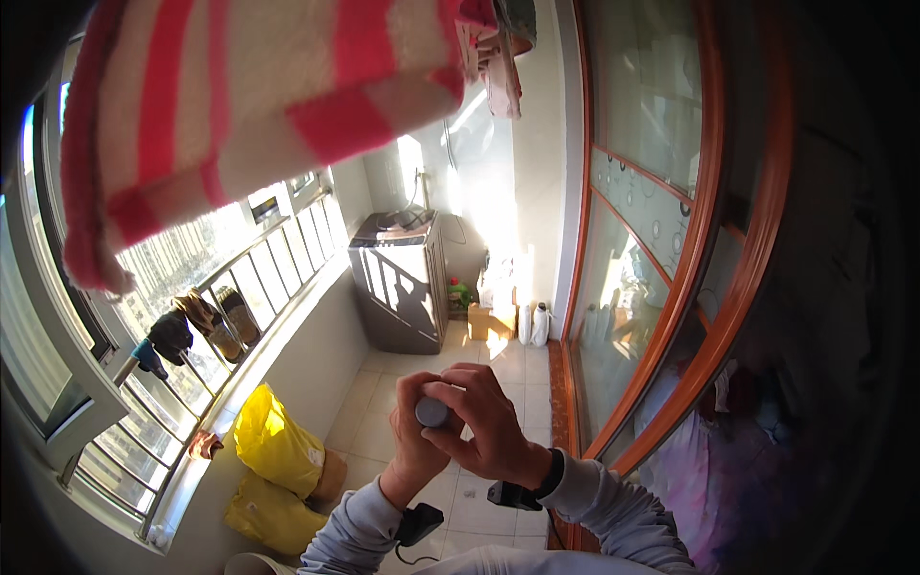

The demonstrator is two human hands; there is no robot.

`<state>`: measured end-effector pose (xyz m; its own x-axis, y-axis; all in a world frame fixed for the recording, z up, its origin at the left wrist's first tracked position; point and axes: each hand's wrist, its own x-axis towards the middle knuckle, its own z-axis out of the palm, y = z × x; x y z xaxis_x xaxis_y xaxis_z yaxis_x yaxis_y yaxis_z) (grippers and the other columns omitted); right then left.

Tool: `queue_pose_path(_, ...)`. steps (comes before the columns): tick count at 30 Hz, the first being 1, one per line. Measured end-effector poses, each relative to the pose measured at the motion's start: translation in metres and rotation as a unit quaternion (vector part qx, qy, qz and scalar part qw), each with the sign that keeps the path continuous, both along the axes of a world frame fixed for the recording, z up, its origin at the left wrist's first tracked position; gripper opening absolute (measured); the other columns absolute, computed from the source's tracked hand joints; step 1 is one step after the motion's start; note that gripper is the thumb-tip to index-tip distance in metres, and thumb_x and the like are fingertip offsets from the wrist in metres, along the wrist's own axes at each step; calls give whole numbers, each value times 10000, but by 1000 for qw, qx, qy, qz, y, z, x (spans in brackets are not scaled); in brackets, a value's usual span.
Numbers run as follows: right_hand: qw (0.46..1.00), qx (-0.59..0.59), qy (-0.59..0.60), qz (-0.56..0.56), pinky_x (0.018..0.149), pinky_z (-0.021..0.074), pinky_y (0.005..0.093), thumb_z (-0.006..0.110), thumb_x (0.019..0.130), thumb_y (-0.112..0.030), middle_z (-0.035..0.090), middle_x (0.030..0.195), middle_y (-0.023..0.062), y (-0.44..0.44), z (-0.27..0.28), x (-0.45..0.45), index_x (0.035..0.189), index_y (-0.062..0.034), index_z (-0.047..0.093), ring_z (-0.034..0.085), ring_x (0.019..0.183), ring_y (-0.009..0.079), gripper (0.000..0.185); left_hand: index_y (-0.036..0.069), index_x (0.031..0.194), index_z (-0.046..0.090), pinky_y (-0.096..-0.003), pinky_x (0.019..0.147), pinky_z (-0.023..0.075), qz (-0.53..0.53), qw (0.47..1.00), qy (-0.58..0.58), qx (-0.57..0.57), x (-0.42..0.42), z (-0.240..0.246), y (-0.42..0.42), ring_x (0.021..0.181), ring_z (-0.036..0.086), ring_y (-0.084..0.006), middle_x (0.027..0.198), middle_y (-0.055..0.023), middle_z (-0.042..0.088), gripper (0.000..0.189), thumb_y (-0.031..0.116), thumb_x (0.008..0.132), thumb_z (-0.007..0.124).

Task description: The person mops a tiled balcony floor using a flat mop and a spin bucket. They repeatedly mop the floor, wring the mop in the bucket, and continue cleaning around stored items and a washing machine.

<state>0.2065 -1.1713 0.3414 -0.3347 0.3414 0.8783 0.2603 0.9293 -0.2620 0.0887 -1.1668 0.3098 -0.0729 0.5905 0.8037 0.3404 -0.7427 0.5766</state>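
Both hands meet in front of me, in the lower middle of the view. Between them is a small object with a round grey end (432, 412), possibly a cap. My left hand (415, 449) wraps around its body. The thumb and index finger of my right hand (490, 420) grip the grey end at its rim. Most of the object is hidden by my fingers. Under my left wrist hangs a black device (419, 525), and a similar black device (513, 496) is at my right wrist.
A striped pink blanket (273, 93) hangs overhead at upper left. Two yellow bags (280, 438) rest by the left wall, below a window railing (269, 255) with shoes on it. A washing machine (399, 287) and cardboard box (491, 321) stand ahead. Right is a wood-framed sliding door (640, 237).
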Motion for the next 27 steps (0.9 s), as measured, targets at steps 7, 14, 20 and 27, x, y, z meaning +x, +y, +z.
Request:
queue_pose_path(7, 1000, -8, -1, -1, 832, 427, 381, 687, 703, -180, 504, 1049, 137, -4, -8, 18, 1051, -37, 505, 484, 1011, 315, 418, 53, 1146, 357, -384, 718, 453, -32, 995, 94, 4, 10, 4, -15, 858, 557, -335, 1007, -172, 528, 656, 105, 601, 718)
queue_pose_path(14, 997, -46, 50, 32, 700, 464, 357, 644, 711, -108, 536, 911, 130, -5, -20, 25, 960, -30, 512, 552, 843, 301, 293, 32, 1134, 457, -402, 867, 403, 13, 965, 235, 115, 16, 24, -32, 1076, 443, -368, 1123, -178, 479, 592, 23, 569, 630)
queue_pose_path(20, 987, -133, 45, 85, 607, 461, 364, 583, 707, -38, 538, 833, 150, -11, -31, 23, 934, -12, 459, 562, 736, 328, 260, 22, 1150, 460, -388, 851, 429, -5, 961, 257, 101, 14, 25, -40, 1044, 480, -361, 1157, -175, 467, 570, -16, 593, 575)
queue_pose_path(27, 984, -140, 3, 111, 573, 458, 381, 574, 730, -40, 545, 789, 152, -22, -40, 1, 963, -22, 435, 569, 679, 332, 271, 45, 1189, 441, -360, 807, 455, -2, 969, 243, 54, -9, 17, -65, 1005, 512, -335, 1157, -168, 452, 605, -59, 608, 572)
